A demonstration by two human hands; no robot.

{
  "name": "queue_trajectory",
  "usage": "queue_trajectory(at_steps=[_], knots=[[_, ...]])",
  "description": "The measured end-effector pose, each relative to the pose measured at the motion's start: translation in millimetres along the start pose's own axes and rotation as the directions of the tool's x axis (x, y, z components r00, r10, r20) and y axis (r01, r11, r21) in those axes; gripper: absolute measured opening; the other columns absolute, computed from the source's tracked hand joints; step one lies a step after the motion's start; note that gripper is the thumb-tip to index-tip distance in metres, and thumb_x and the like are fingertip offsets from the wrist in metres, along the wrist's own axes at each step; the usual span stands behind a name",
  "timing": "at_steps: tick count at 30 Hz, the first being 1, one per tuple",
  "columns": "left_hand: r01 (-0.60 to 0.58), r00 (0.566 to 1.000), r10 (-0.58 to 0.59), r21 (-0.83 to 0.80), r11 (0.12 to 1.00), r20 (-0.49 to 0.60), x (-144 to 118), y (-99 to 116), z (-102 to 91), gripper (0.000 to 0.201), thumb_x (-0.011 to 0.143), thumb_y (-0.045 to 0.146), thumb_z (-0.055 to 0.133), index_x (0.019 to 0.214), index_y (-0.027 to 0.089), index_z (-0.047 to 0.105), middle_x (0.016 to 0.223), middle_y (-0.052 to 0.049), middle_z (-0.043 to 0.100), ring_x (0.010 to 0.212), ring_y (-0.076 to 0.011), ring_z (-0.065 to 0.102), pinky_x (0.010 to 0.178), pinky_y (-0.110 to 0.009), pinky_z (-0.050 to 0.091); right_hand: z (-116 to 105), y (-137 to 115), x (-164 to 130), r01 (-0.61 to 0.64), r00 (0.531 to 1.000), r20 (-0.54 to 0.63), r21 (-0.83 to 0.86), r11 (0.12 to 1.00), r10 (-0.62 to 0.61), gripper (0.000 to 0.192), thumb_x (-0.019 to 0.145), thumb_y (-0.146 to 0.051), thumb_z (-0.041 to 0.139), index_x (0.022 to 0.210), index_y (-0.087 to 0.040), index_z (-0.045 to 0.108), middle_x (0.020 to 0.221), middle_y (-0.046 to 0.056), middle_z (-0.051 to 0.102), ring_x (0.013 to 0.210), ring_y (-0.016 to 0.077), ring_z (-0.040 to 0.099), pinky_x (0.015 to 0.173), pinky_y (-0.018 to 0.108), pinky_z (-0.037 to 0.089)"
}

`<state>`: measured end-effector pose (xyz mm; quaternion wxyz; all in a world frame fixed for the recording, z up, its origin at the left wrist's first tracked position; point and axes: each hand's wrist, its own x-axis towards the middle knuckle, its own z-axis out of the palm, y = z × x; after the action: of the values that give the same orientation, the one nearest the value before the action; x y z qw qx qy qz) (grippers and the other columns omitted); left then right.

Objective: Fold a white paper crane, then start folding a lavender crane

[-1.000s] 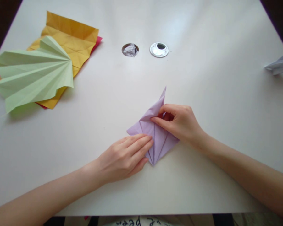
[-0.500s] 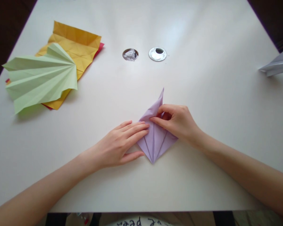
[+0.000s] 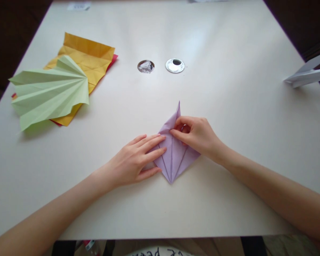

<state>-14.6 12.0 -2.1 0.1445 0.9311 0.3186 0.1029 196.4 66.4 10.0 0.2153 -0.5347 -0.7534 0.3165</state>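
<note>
A folded sheet of lilac origami paper (image 3: 171,160) lies on the white table, its creased point toward me and a narrow tip rising at the far end. My left hand (image 3: 141,158) rests flat with fingers spread, the fingertips on the paper's left side. Between thumb and bent index finger, my right hand (image 3: 193,131) pinches the raised upper flap right of the centre crease. Part of the flap and the paper's right side are hidden behind that hand.
At the left, a pleated pale green paper (image 3: 50,92) overlaps a creased yellow paper (image 3: 96,60), with red paper (image 3: 112,61) beneath. Two round table holes (image 3: 146,66) are beyond the lilac paper. A white folded paper (image 3: 306,74) stands at the far right.
The camera view has tilted up slightly, showing more of the table's far edge. My right hand stays pinched on the flap, and my left fingers have spread a little.
</note>
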Motion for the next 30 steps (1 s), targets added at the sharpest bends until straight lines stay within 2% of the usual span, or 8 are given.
queue_trajectory(at_steps=[7, 11, 14, 20, 25, 30], knots=[[-0.010, 1.000, 0.011, 0.058, 0.998, -0.009, 2, 3, 0.1, 0.043, 0.088, 0.040, 0.044, 0.123, 0.015, 0.050, 0.141, -0.013, 0.038, 0.130, -0.0248, 0.036, 0.103, -0.042, 0.034, 1, 0, 0, -0.005, 1.000, -0.019, -0.029, 1.000, 0.005, 0.009, 0.071, -0.020, 0.059, 0.062, -0.016, 0.059, 0.054, -0.003, 0.059, 0.048, 0.0085, 0.050, 0.052, 0.021, 0.036], [-0.046, 0.998, 0.049, 0.083, 0.995, -0.036, 0, 13, -0.9, 0.045, 0.087, 0.043, 0.044, 0.117, 0.011, 0.053, 0.133, -0.014, 0.048, 0.123, -0.0261, 0.044, 0.100, -0.041, 0.037, -2, -4, -7, -0.011, 0.994, 0.109, -0.021, 1.000, 0.013, 0.017, 0.072, -0.022, 0.059, 0.056, -0.016, 0.055, 0.052, -0.003, 0.058, 0.047, 0.0084, 0.050, 0.049, 0.021, 0.035], [-0.058, 0.993, 0.071, 0.128, 0.990, -0.095, 0, 21, 2.5, 0.052, 0.088, 0.045, 0.044, 0.122, 0.006, 0.049, 0.124, -0.015, 0.056, 0.115, -0.0247, 0.050, 0.094, -0.037, 0.042, -5, -5, -13, -0.030, 0.981, 0.192, 0.025, 0.999, 0.025, 0.023, 0.073, -0.024, 0.059, 0.053, -0.016, 0.050, 0.052, -0.002, 0.058, 0.047, 0.0083, 0.050, 0.047, 0.021, 0.036], [-0.055, 0.987, 0.080, 0.173, 0.983, -0.139, 2, 21, 10.7, 0.047, 0.089, 0.039, 0.045, 0.121, 0.004, 0.049, 0.117, -0.014, 0.059, 0.109, -0.0236, 0.052, 0.092, -0.037, 0.044, -7, 0, -8, -0.153, 0.960, 0.267, 0.251, 0.956, 0.083, 0.026, 0.079, -0.036, 0.057, 0.062, -0.017, 0.052, 0.050, -0.003, 0.057, 0.039, 0.0083, 0.049, 0.042, 0.022, 0.038], [-0.040, 0.993, 0.054, 0.134, 0.990, -0.108, 2, 20, 9.7, 0.046, 0.089, 0.037, 0.045, 0.123, 0.006, 0.048, 0.127, -0.015, 0.053, 0.119, -0.0245, 0.046, 0.099, -0.038, 0.040, -5, -2, -7, -0.177, 0.967, 0.225, 0.243, 0.954, 0.122, 0.028, 0.079, -0.036, 0.057, 0.060, -0.016, 0.054, 0.048, -0.004, 0.056, 0.037, 0.0068, 0.048, 0.042, 0.020, 0.038], [-0.024, 0.996, 0.034, 0.128, 0.991, -0.078, 1, 21, 8.7, 0.046, 0.090, 0.037, 0.044, 0.125, 0.008, 0.048, 0.133, -0.014, 0.048, 0.125, -0.0246, 0.041, 0.102, -0.039, 0.038, -3, -3, -9, -0.186, 0.972, 0.183, 0.221, 0.957, 0.147, 0.022, 0.080, -0.032, 0.057, 0.064, -0.017, 0.057, 0.048, -0.004, 0.056, 0.038, 0.0069, 0.049, 0.042, 0.020, 0.040]])
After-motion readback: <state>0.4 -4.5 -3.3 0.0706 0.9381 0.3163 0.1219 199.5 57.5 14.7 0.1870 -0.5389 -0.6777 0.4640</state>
